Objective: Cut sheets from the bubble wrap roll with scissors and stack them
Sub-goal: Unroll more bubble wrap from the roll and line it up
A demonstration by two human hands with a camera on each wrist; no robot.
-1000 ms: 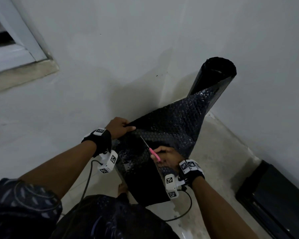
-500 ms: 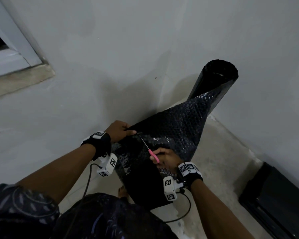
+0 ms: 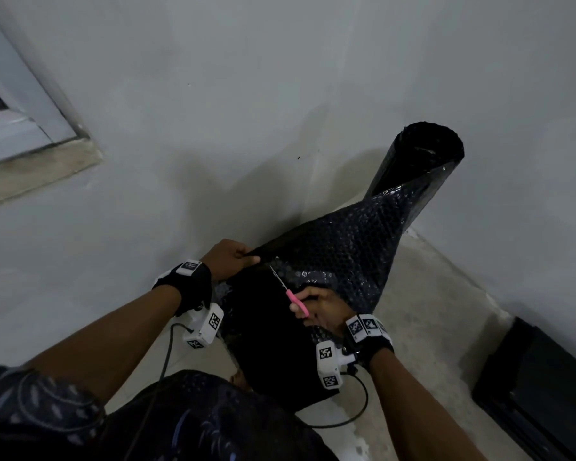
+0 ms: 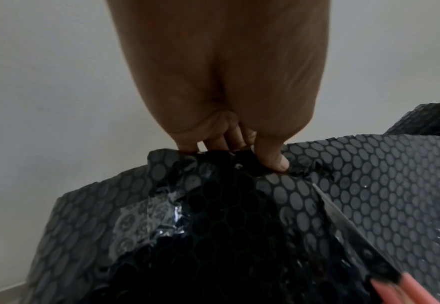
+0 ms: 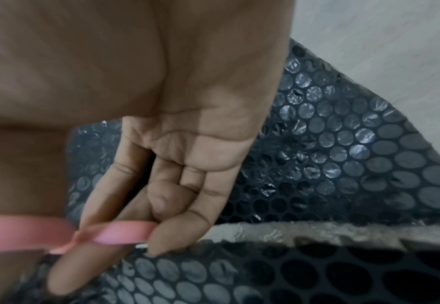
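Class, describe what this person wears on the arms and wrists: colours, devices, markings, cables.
Both forearms are bare. The left wrist and right wrist each carry a black strap with white blocks printed with black square-pattern tags, and a white camera unit hanging below. A thin black cable runs from each unit. Dark patterned clothing covers the upper body.

Both forearms bare. Left hand (image 3: 228, 257) bare, black wrist strap (image 3: 188, 286) behind it, small white tag plate with dark printed square on top. White camera block (image 3: 204, 324) hangs under that strap, black-and-white square markers on two faces; thin black cable (image 3: 167, 354) runs from block toward dark patterned garment (image 3: 40, 410) (pale leaf-like print). Right hand (image 3: 323, 302) bare; black strap (image 3: 374, 347) carries two marker tiles, white block (image 3: 328, 362) below strap with two markers, black cable (image 3: 353, 414) looping beneath block.
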